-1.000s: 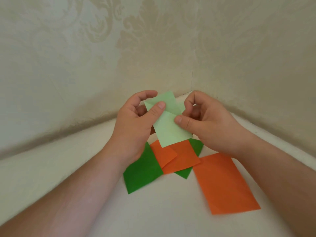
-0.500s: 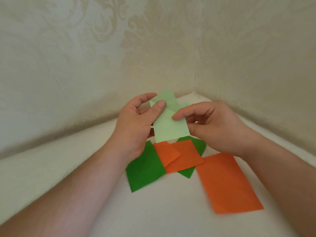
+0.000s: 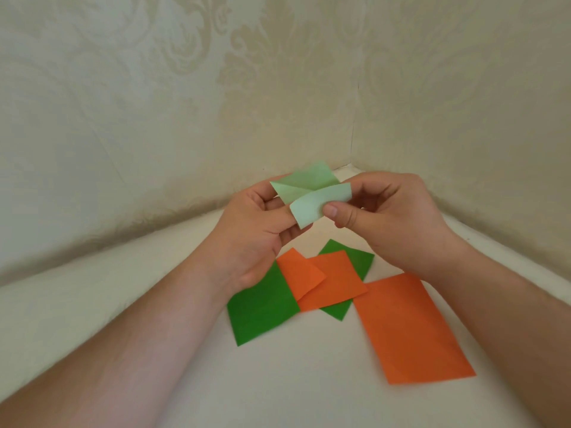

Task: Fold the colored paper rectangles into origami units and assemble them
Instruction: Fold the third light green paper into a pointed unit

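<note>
1. two bare forearms reached in from the bottom corners toward the middle of a white surface (image 3: 154,304) set in a corner of pale damask-patterned wallpaper (image 3: 154,88).
2. the left hand (image 3: 256,239) was raised above the surface, palm turned inward, fingers curled around the left part of a light green paper (image 3: 306,196), with the thumb lying under the paper's lower edge.
3. beneath that hand a dark green paper rectangle (image 3: 262,310) lay flat on the surface, its right edge tucked under an orange sheet.
4. the light green paper was held in the air between both hands, partly folded: its upper part showed diagonal creases and its lower flap curved forward toward the camera.
5. below it a creased orange paper (image 3: 321,282) lay on the surface with one corner flap lifted, overlapping the dark green rectangle on the left and a second dark green paper (image 3: 358,261) behind it.
6. the right hand (image 3: 392,223) was also raised, pinching the right end of the light green flap between the thumb in front and the fingers curled behind.
7. to the right, a flat orange paper rectangle (image 3: 411,329) lay on the surface, just beside the overlapped pile, partly under the right wrist in this view.
</note>
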A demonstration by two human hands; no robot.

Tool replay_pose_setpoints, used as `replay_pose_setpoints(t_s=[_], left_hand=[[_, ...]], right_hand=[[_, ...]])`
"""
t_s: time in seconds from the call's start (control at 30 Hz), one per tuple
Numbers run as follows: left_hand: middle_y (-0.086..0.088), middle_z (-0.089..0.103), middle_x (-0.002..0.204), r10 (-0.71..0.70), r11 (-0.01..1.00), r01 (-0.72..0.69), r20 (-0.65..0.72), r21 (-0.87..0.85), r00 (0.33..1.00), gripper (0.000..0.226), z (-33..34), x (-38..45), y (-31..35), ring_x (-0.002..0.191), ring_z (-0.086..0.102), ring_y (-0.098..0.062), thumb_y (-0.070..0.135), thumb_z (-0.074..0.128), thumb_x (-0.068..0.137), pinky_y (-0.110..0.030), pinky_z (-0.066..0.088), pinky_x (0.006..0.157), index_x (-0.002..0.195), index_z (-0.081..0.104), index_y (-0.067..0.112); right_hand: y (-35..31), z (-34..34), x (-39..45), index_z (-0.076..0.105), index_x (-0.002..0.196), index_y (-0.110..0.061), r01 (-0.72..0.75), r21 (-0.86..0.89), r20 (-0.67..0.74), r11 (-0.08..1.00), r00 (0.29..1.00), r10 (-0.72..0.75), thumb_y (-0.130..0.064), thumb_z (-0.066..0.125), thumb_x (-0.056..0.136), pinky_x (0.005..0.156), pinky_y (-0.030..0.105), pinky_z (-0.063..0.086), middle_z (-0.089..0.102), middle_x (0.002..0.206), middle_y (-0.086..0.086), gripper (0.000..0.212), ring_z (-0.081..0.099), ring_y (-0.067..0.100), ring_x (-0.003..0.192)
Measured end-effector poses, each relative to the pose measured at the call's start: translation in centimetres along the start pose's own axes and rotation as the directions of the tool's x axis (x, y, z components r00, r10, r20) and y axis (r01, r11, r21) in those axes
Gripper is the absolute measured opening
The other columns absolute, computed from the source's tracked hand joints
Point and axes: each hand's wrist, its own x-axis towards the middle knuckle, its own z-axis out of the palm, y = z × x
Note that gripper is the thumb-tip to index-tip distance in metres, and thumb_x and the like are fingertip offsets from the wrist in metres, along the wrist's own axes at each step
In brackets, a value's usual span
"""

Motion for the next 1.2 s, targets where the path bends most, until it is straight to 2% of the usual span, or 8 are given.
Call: replay_pose_setpoints(t_s=[0.17, 0.33, 0.5, 0.63, 0.73, 0.83, 1.0, 1.2], left_hand=[[-0.012, 0.077, 0.113, -0.049, 0.997, 0.049, -0.004, -0.061, 0.999, 0.028, 0.18, -0.13, 0.15, 0.095, 0.075, -0.017, 0.016, 0.069, 0.085, -0.027, 0.061, 0.079, 0.112, 0.072, 0.010], [-0.010, 0.078, 0.112, -0.072, 0.994, 0.071, -0.016, -0.085, 0.997, 0.040, 0.37, -0.09, 0.55, 0.099, 0.075, -0.019, 0.045, 0.062, 0.084, -0.032, 0.062, 0.086, 0.108, 0.074, 0.016], [-0.007, 0.078, 0.114, 0.032, 0.995, -0.033, 0.015, 0.094, 0.999, 0.046, 0.04, -0.17, -0.26, 0.105, 0.073, -0.016, 0.013, 0.077, 0.077, -0.028, 0.059, 0.086, 0.123, 0.070, 0.017], [-0.008, 0.078, 0.111, 0.008, 0.994, -0.007, -0.009, 0.112, 1.000, 0.046, -0.05, -0.05, -0.29, 0.097, 0.074, -0.014, 0.010, 0.078, 0.077, -0.025, 0.058, 0.079, 0.123, 0.071, 0.016], [-0.006, 0.079, 0.105, 0.008, 0.987, -0.003, -0.031, 0.158, 0.999, 0.039, -0.10, -0.08, -0.32, 0.087, 0.072, -0.010, 0.007, 0.078, 0.081, -0.022, 0.057, 0.072, 0.118, 0.074, 0.017], [-0.007, 0.079, 0.106, -0.006, 0.982, 0.011, -0.029, 0.190, 1.000, 0.035, -0.09, -0.16, -0.31, 0.087, 0.073, -0.011, 0.002, 0.076, 0.086, -0.022, 0.057, 0.071, 0.117, 0.074, 0.016], [-0.007, 0.080, 0.104, -0.037, 0.981, 0.039, -0.014, 0.190, 0.999, 0.031, -0.06, -0.19, -0.18, 0.084, 0.073, -0.011, 0.001, 0.075, 0.086, -0.021, 0.058, 0.070, 0.115, 0.075, 0.014], [-0.006, 0.080, 0.103, -0.065, 0.980, 0.066, -0.011, 0.189, 0.998, 0.031, -0.12, -0.17, -0.12, 0.084, 0.073, -0.009, 0.002, 0.076, 0.085, -0.021, 0.058, 0.071, 0.115, 0.076, 0.013]], right_hand=[[-0.08, 0.21, 0.07, 0.072, 0.083, -0.024, -0.006, 0.043, -0.045, 0.999, 0.999, 0.008, -0.011, 0.087, 0.080, 0.062, 0.036, 0.049, 0.069, 0.073, -0.004, 0.020, 0.058, 0.019, 0.066], [-0.26, 0.06, 0.20, 0.054, 0.089, -0.024, -0.071, 0.122, -0.105, 0.990, 0.991, 0.084, -0.006, 0.088, 0.078, 0.065, 0.048, 0.049, 0.066, 0.069, 0.009, 0.040, 0.060, 0.028, 0.065], [-0.27, -0.12, 0.12, 0.059, 0.102, -0.026, -0.139, 0.106, -0.093, 0.985, 0.984, 0.149, -0.010, 0.088, 0.079, 0.065, 0.047, 0.047, 0.058, 0.065, 0.007, 0.040, 0.057, 0.026, 0.064], [-0.13, -0.07, 0.23, 0.067, 0.113, -0.024, -0.202, 0.134, -0.054, 0.970, 0.976, 0.210, -0.012, 0.086, 0.080, 0.071, 0.044, 0.048, 0.051, 0.060, -0.005, 0.039, 0.056, 0.016, 0.060], [-0.16, 0.06, 0.29, 0.070, 0.115, -0.023, -0.271, 0.178, -0.018, 0.946, 0.960, 0.278, -0.009, 0.081, 0.084, 0.079, 0.042, 0.055, 0.064, 0.068, -0.005, 0.036, 0.063, 0.016, 0.065], [-0.43, 0.17, 0.27, 0.076, 0.106, -0.020, -0.320, 0.218, 0.025, 0.922, 0.946, 0.322, -0.010, 0.076, 0.089, 0.083, 0.038, 0.057, 0.078, 0.093, 0.006, 0.021, 0.068, 0.018, 0.077], [-0.59, 0.06, 0.40, 0.077, 0.087, -0.016, -0.367, 0.259, -0.009, 0.893, 0.924, 0.383, -0.020, 0.083, 0.071, 0.074, 0.031, 0.056, 0.076, 0.089, 0.013, 0.018, 0.065, 0.020, 0.075], [-0.35, 0.05, 0.41, 0.077, 0.088, -0.012, -0.422, 0.317, 0.016, 0.850, 0.898, 0.440, -0.021, 0.083, 0.065, 0.075, 0.031, 0.056, 0.076, 0.089, 0.013, 0.026, 0.065, 0.018, 0.072]])
